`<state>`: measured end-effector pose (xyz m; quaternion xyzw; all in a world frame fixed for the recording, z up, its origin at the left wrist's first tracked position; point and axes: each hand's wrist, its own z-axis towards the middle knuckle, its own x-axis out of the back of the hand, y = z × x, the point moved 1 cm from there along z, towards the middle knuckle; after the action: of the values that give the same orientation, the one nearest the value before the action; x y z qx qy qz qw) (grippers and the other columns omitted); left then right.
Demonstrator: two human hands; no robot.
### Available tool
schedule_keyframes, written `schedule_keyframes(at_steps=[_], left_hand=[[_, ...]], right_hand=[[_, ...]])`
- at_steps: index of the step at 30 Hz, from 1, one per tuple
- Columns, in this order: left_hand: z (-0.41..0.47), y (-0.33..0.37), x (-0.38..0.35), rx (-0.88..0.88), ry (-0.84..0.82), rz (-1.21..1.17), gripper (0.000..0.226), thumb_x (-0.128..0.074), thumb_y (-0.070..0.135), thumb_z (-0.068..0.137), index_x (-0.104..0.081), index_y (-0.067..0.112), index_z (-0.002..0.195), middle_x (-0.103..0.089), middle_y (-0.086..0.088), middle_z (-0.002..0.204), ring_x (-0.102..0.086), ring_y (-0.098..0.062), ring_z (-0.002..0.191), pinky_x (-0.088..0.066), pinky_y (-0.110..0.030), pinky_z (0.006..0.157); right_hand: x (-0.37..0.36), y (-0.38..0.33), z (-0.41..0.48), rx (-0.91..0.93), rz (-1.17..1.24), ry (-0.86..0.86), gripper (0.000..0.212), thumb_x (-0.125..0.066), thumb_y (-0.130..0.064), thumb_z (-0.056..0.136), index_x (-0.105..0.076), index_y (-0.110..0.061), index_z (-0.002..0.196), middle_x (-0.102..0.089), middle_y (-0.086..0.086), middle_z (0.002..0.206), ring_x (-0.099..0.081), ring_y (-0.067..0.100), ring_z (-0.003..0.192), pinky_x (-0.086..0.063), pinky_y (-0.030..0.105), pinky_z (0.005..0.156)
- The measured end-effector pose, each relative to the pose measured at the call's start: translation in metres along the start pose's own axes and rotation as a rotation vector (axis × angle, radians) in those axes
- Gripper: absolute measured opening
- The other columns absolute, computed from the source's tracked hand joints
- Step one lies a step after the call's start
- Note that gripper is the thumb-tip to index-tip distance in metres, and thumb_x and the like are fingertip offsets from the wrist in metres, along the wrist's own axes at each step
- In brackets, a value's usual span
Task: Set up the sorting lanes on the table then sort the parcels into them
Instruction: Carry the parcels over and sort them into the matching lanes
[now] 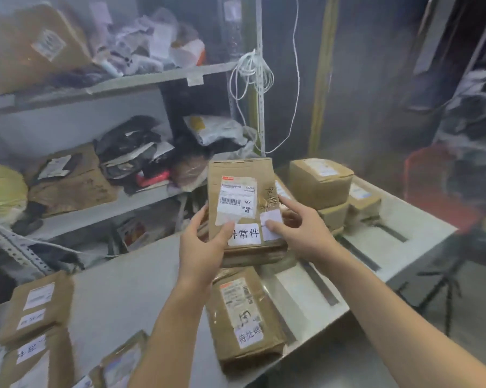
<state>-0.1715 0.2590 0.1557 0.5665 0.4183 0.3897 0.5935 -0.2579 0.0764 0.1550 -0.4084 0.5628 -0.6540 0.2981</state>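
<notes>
Holding one brown parcel point(243, 203) upright above the counter point(130, 292), left hand point(205, 245) and right hand point(300, 233) each with grip closed on its lower edges, thumbs over white labels; further parcel point(244, 317) flat beneath, stacked boxes point(328, 189) beyond.

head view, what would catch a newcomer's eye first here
The brown parcel held upright at centre, gripped by the left hand and right hand over its white labels. Behind it to the right, a stack of brown boxes sits on the table; cluttered shelves fill the left.
</notes>
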Motion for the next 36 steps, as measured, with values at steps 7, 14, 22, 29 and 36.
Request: schedule_keyframes(at_steps=[7, 14, 22, 29, 36], left_hand=[[-0.022, 0.01, -0.144, -0.018, -0.042, -0.008, 0.065, -0.077, 0.025, 0.085, -0.047, 0.032, 0.142, -0.071, 0.003, 0.115, -0.073, -0.011, 0.09, -0.061, -0.032, 0.072], [-0.004, 0.01, -0.251, -0.006, -0.08, -0.033, 0.058, -0.077, 0.021, 0.084, -0.054, 0.034, 0.136, -0.073, -0.002, 0.11, -0.074, -0.017, 0.091, -0.061, -0.033, 0.069], [0.08, -0.014, -0.37, -0.005, -0.093, -0.058, 0.063, -0.075, 0.026, 0.084, -0.049, 0.038, 0.14, -0.063, 0.007, 0.127, -0.065, -0.014, 0.108, -0.06, -0.037, 0.083], [0.136, -0.041, -0.463, 0.077, -0.146, -0.083, 0.061, -0.072, 0.027, 0.088, -0.046, 0.036, 0.143, -0.061, 0.009, 0.131, -0.062, -0.013, 0.115, -0.056, -0.039, 0.093], [0.176, -0.082, -0.515, 0.161, -0.084, 0.015, 0.058, -0.068, 0.029, 0.091, -0.046, 0.039, 0.143, -0.061, 0.015, 0.133, -0.059, -0.008, 0.119, -0.053, -0.036, 0.099]], right_hand=[[0.146, 0.01, -0.008, 0.041, -0.01, 0.066, 0.061, -0.073, -0.029, 0.086, -0.051, -0.038, 0.142, -0.072, -0.006, 0.115, -0.071, 0.008, 0.099, -0.06, 0.031, 0.08], [0.244, 0.03, 0.014, 0.014, 0.029, 0.109, 0.052, -0.069, -0.026, 0.091, -0.055, -0.04, 0.139, -0.072, -0.009, 0.115, -0.07, 0.006, 0.101, -0.057, 0.024, 0.073], [0.343, 0.045, 0.096, 0.011, -0.075, 0.16, 0.046, -0.066, -0.022, 0.093, -0.059, -0.039, 0.135, -0.073, -0.015, 0.112, -0.069, -0.001, 0.098, -0.057, 0.019, 0.073], [0.427, 0.068, 0.174, -0.059, -0.131, 0.155, 0.044, -0.064, -0.015, 0.093, -0.063, -0.037, 0.131, -0.076, -0.011, 0.107, -0.071, 0.004, 0.098, -0.058, 0.023, 0.079], [0.467, 0.124, 0.25, -0.143, -0.083, 0.046, 0.043, -0.07, -0.019, 0.09, -0.065, -0.029, 0.131, -0.074, -0.007, 0.114, -0.071, 0.006, 0.099, -0.052, 0.012, 0.067]])
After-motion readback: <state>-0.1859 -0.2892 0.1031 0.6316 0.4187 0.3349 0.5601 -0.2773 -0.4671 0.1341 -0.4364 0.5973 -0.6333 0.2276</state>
